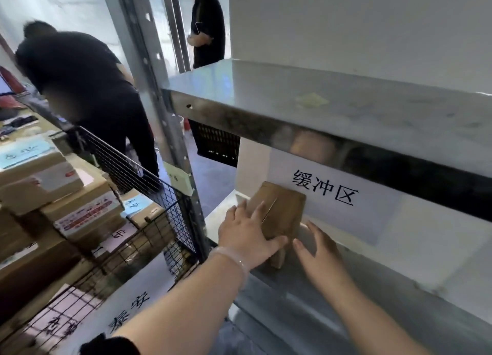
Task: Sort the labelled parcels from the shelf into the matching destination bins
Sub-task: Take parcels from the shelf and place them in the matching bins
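Near left, a black wire-mesh bin (170,216) holds stacked cardboard boxes (80,211). On the lower grey metal shelf (306,301), the left hand (245,232) lies with straight, spread fingers on top of a small brown cardboard parcel (285,208). The right hand (322,251) is open just right of it (contact unclear). Behind the parcel is a white paper sign (324,189), and far left is a person in black (80,70).

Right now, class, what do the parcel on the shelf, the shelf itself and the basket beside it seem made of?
Parcel: matte brown cardboard, with a flap seam along its top. Shelf: metal, probably steel; its glossy front edge mirrors things. Basket: thin dark wire grid, likely coated metal.
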Action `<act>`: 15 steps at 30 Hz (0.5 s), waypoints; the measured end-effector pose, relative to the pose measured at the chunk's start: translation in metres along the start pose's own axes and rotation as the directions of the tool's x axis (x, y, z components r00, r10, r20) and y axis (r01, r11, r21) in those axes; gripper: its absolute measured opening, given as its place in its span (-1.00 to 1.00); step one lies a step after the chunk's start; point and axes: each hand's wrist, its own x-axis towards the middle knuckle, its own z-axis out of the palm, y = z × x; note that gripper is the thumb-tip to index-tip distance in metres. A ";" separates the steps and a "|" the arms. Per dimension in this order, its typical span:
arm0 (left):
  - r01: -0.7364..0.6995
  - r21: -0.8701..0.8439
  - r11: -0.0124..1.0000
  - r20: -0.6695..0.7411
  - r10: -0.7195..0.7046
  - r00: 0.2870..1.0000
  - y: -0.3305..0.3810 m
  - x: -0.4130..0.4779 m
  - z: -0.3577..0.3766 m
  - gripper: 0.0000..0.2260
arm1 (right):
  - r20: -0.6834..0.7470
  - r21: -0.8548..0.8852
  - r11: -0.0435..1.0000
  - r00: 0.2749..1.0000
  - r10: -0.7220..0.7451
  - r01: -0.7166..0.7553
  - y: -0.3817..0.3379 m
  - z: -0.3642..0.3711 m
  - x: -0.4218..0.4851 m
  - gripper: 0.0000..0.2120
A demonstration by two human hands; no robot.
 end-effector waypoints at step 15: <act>0.251 -0.926 0.283 0.207 -0.175 0.962 -0.033 -0.025 0.001 -0.32 | 0.136 0.287 0.940 0.979 0.149 -0.183 0.006 -0.010 0.001 -0.45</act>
